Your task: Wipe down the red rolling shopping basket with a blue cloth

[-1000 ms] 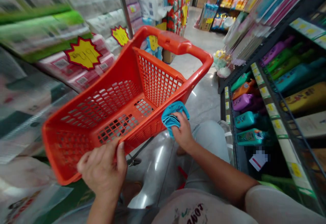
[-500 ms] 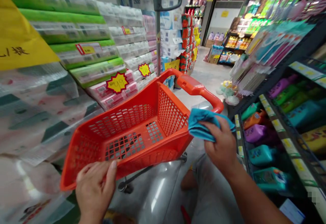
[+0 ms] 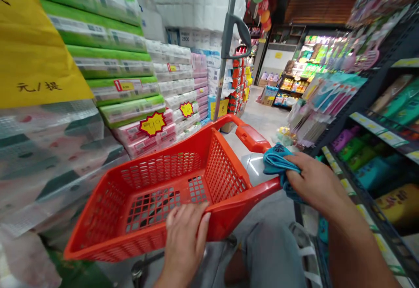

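1. Tissue stacks (image 3: pixel 108 52): these fill the left side, in clear wrap with green bands. The upper stacks are cut off by the frame.
2. Shelving (image 3: pixel 369 157): this stands on the right and carries packaged goods. The right forearm and the frame edge hide its lower rows.
3. Basket (image 3: pixel 157 196): this orange plastic mesh unit sits directly ahead of the person, with the stacks to its left. Its body hides most of the wheeled frame beneath.
4. Right hand (image 3: pixel 314 183): grip closed on the cloth, at the basket's right rim.
5. Left hand (image 3: pixel 186 240): grip closed on the near rim, with fingers curled over it.
6. Cloth (image 3: pixel 279 161): blue and bunched, touching the rim just beside the handle (image 3: pixel 252 138). Its folds are partly hidden under the right hand.
7. Price tag (image 3: pixel 152 124): yellow star; its figures are hard to read.
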Available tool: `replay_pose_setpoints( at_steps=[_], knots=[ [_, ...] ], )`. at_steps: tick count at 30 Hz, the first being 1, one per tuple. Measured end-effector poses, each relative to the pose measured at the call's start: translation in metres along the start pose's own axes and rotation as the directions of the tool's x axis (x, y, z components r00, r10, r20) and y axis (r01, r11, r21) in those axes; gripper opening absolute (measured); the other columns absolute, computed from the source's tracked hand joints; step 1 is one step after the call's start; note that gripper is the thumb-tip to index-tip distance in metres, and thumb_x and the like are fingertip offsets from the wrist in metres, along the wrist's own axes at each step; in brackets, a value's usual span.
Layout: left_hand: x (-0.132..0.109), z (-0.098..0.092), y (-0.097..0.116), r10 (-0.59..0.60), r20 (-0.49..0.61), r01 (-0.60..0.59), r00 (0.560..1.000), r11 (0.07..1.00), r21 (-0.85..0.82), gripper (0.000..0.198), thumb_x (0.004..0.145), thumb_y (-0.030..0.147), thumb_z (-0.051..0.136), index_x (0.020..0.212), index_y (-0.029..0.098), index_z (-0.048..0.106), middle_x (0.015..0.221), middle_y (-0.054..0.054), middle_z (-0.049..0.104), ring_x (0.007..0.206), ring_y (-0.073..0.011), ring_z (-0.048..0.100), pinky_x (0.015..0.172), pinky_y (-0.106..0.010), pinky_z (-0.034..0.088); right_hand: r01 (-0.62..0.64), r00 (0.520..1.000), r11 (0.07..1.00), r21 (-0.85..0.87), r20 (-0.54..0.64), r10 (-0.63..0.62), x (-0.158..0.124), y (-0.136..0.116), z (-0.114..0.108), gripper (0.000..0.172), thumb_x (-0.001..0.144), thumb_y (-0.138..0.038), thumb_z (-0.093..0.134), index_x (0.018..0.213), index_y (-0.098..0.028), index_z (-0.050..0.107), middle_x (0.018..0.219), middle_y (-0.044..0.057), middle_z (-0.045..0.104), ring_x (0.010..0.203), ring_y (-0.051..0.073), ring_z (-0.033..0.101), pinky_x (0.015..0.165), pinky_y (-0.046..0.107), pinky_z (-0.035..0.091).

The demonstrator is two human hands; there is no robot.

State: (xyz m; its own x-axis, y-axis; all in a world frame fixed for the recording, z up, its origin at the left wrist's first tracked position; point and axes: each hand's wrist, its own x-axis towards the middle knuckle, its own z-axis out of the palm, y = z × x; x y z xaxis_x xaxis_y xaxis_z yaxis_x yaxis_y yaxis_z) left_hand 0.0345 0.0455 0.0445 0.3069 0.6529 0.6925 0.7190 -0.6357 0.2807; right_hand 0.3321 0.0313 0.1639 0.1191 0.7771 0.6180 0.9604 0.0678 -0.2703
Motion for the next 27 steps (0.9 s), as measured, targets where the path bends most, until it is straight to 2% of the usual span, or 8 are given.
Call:
replay_pose_setpoints(
  at_steps=[2,5,9,13,16,18,24,27],
  knots=[
    [0.0,0.005,0.003,-0.026,0.006,0.026,1.0,1.0,-0.012,0.019,0.101,0.03,0.047,0.11,0.026,0.063,0.094,-0.002,0.073,0.087,-0.0191,0.067,0.091,-0.04,0.038,0.025,0.999,0.997,-0.076,0.03,-0.023,0.003,0.01,-0.005,0.023,0.079,-0.023,0.048,0.073,-0.026,0.07,0.08,0.001,0.064,0.064,0.015,0.059,0.056,0.026,0.04],
    [-0.003,0.0,-0.002,-0.06,0.023,0.061,0.998,0.998,-0.013,0.013,0.1,0.03,0.05,0.098,0.025,0.062,0.088,0.001,0.07,0.084,-0.0178,0.064,0.092,-0.039,0.035,0.16,0.98,0.986,-0.045,0.13,-0.153,-0.001,0.019,-0.009,0.03,0.082,-0.021,0.047,0.09,-0.029,0.074,0.096,0.001,0.068,0.072,0.015,0.063,0.057,0.026,0.044],
    [-0.004,-0.012,-0.002,-0.095,0.026,0.095,0.995,0.995,0.007,0.021,0.1,0.029,0.049,0.083,0.022,0.057,0.075,0.004,0.063,0.075,-0.0159,0.06,0.091,-0.038,0.031,0.191,0.978,0.981,0.024,0.085,-0.193,0.01,0.033,0.003,0.032,0.083,-0.021,0.048,0.1,-0.029,0.075,0.104,0.003,0.07,0.082,0.017,0.066,0.064,0.027,0.048],
    [-0.003,-0.018,0.006,-0.022,0.012,0.022,1.0,0.999,-0.025,0.017,0.101,0.035,0.051,0.092,0.022,0.058,0.081,0.003,0.065,0.079,-0.0164,0.06,0.094,-0.037,0.033,0.221,0.968,0.952,0.214,0.074,-0.241,0.029,0.04,0.012,0.034,0.083,-0.019,0.047,0.101,-0.025,0.075,0.103,0.005,0.069,0.091,0.019,0.066,0.08,0.03,0.051],
    [-0.005,-0.021,0.008,0.046,0.009,-0.046,0.999,0.998,-0.041,0.018,0.102,0.037,0.05,0.104,0.023,0.06,0.086,0.003,0.067,0.081,-0.0158,0.061,0.088,-0.033,0.037,0.295,0.905,0.881,0.369,0.188,-0.382,0.031,0.04,0.004,0.033,0.083,-0.017,0.049,0.101,-0.027,0.076,0.104,0.003,0.069,0.094,0.017,0.066,0.084,0.029,0.05],
    [-0.007,-0.023,0.007,0.055,0.017,-0.054,0.998,0.998,-0.033,0.018,0.102,0.037,0.049,0.102,0.023,0.061,0.082,0.003,0.066,0.077,-0.0154,0.06,0.082,-0.031,0.039,0.294,0.874,0.858,0.421,0.246,-0.42,0.036,0.04,0.003,0.032,0.083,-0.018,0.051,0.099,-0.028,0.076,0.104,0.003,0.069,0.094,0.017,0.066,0.085,0.029,0.05],
    [-0.013,-0.023,0.005,0.047,0.003,-0.047,0.999,0.999,-0.005,0.023,0.102,0.038,0.048,0.095,0.023,0.063,0.078,0.001,0.066,0.073,-0.0154,0.06,0.075,-0.031,0.042,0.122,0.95,0.944,0.307,0.238,-0.2,0.101,0.045,0.048,0.033,0.076,-0.02,0.048,0.091,-0.019,0.076,0.089,0.007,0.066,0.086,0.021,0.061,0.084,0.034,0.048],
    [-0.017,-0.022,0.003,0.032,0.017,-0.032,0.999,0.999,0.015,0.022,0.102,0.038,0.049,0.095,0.023,0.064,0.08,0.001,0.066,0.074,-0.0153,0.061,0.076,-0.03,0.043,0.091,0.949,0.953,0.291,0.266,-0.172,0.119,0.044,0.052,0.03,0.074,-0.02,0.047,0.084,-0.018,0.075,0.086,0.006,0.067,0.084,0.021,0.061,0.083,0.034,0.049]
  ],
)
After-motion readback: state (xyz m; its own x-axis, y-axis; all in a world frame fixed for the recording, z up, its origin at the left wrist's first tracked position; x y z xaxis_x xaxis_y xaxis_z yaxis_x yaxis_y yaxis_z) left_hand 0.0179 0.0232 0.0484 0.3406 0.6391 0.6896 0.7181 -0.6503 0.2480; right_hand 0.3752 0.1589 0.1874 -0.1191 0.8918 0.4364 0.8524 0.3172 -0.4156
